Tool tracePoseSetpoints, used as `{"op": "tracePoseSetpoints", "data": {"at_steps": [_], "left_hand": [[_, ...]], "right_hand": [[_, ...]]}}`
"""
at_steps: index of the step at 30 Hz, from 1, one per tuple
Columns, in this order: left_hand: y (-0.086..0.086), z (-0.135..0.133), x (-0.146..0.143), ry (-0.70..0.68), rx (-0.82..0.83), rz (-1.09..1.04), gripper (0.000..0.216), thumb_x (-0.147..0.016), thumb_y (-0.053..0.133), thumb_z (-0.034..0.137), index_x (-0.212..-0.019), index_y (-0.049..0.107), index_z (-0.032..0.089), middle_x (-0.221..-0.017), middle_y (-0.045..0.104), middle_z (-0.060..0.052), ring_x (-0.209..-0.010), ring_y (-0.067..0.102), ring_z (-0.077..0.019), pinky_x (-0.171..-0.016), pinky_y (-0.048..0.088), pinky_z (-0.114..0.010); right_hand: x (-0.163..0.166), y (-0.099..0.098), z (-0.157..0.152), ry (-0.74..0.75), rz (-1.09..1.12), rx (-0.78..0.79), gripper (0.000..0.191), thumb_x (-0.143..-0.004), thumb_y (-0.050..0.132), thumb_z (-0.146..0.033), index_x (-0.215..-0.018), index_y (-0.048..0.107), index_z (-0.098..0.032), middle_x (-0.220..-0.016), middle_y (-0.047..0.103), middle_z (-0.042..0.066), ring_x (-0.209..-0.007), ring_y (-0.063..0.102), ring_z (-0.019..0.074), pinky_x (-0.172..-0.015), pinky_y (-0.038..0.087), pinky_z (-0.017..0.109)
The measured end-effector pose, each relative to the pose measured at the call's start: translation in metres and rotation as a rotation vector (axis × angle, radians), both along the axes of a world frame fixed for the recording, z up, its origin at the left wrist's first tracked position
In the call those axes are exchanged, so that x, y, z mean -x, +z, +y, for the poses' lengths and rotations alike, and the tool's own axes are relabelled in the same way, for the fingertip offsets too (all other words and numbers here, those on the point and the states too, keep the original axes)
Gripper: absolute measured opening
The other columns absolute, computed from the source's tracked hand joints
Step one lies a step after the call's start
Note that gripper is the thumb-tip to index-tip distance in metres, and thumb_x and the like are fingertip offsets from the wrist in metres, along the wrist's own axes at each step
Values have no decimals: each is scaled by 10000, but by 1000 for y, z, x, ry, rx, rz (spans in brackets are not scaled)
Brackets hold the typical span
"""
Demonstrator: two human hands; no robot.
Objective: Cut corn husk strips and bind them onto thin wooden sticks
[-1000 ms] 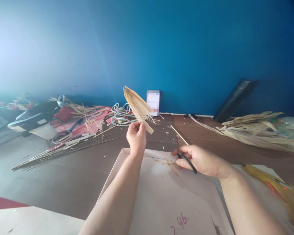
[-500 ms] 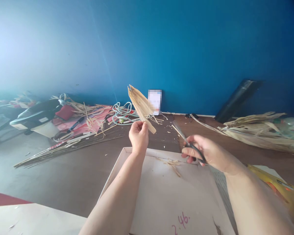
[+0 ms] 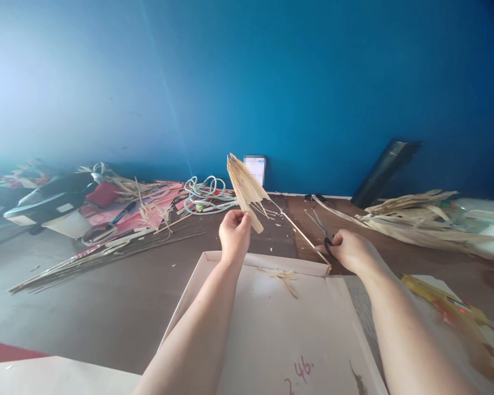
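My left hand [image 3: 234,233] is closed, pinching a pale dried husk [image 3: 247,189] by its lower end. The husk points up and to the left, with a ragged, fringed right edge. Over the brown table to the right, my right hand [image 3: 349,249] is closed on the black handle of a pair of scissors [image 3: 321,226], whose blades are apart and point away from me. A thin straw-coloured stick [image 3: 298,230] slants just left of the scissors, its near end at the box rim. In the shallow white box [image 3: 267,334] below lie a few dry scraps [image 3: 286,278].
A phone [image 3: 255,169] leans against the blue wall. Left are a coiled pale cord [image 3: 206,192], pink sheets [image 3: 160,204] and long thin sticks [image 3: 102,255]. Right are a black tube [image 3: 382,173], a husk bundle [image 3: 415,222] and a yellow glue gun [image 3: 440,299].
My right hand has moved right with the scissors, away from the box rim. The thin stick that was by the scissors now slants apart from them. The husk is still in my left hand.
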State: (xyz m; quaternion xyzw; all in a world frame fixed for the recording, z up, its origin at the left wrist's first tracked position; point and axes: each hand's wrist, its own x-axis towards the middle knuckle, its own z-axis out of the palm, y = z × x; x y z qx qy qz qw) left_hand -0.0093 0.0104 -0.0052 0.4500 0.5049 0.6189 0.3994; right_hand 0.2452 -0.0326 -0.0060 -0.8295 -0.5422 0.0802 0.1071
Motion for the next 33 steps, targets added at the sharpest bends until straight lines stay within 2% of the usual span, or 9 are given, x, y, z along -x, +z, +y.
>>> {"op": "tracePoseSetpoints", "data": {"at_steps": [7, 13, 15, 17, 20, 23, 28, 33], "left_hand": [[-1, 0, -1, -25, 21, 32, 205, -714, 575, 366, -764, 566, 168, -613, 558, 22, -449, 466, -64, -417, 363, -167], [-4, 1, -1, -23, 13, 65, 206, -720, 568, 374, -761, 574, 172, -616, 565, 23, -459, 479, -65, -431, 368, -169], [-5, 2, -1, -23, 13, 76, 205, -719, 569, 372, -763, 579, 172, -617, 568, 23, -461, 484, -67, -433, 367, -170], [-5, 2, -1, -24, 13, 82, 202, -719, 568, 370, -766, 580, 174, -617, 571, 23, -460, 488, -69, -431, 364, -172], [-5, 2, -1, -28, 17, 90, 195, -719, 567, 367, -761, 580, 176, -602, 568, 26, -464, 492, -73, -434, 364, -173], [-5, 2, -2, -33, 19, 92, 188, -716, 569, 360, -757, 581, 177, -611, 573, 25, -466, 492, -72, -434, 366, -172], [-4, 1, -2, -48, 19, 82, 195, -715, 566, 363, -761, 579, 174, -615, 572, 23, -460, 486, -72, -421, 359, -172], [-4, 1, -3, -58, 10, 78, 201, -716, 562, 368, -759, 573, 172, -617, 570, 23, -453, 476, -69, -419, 355, -172]], "right_hand": [[-3, 0, 1, -43, -3, 121, 306, -517, 659, -539, -704, 645, -296, -697, 663, 27, -625, 591, 238, -511, 342, 303], [-14, -15, 3, 67, 42, 44, 306, -518, 671, -521, -676, 661, -259, -619, 647, 30, -565, 583, 205, -480, 324, 273], [-17, -20, 4, 111, 75, 42, 306, -525, 664, -520, -652, 647, -243, -588, 633, 25, -539, 573, 192, -465, 319, 265], [-19, -20, 4, 79, 59, 46, 325, -518, 663, -526, -670, 629, -241, -598, 630, 21, -538, 567, 194, -461, 324, 266], [-18, -12, 3, -17, -7, 43, 350, -510, 659, -538, -694, 594, -247, -632, 627, 19, -555, 559, 205, -465, 335, 276], [-15, -4, 2, 0, -6, 73, 320, -540, 633, -546, -613, 542, -248, -559, 579, -3, -521, 526, 189, -453, 319, 271], [-8, -3, 1, 49, 130, 8, 349, -561, 629, -524, -508, 455, -225, -432, 420, -50, -455, 419, 128, -431, 277, 241], [-4, -5, 0, 48, 290, -12, 371, -518, 684, -481, -477, 438, -206, -404, 393, -64, -436, 383, 100, -415, 257, 222]]}}
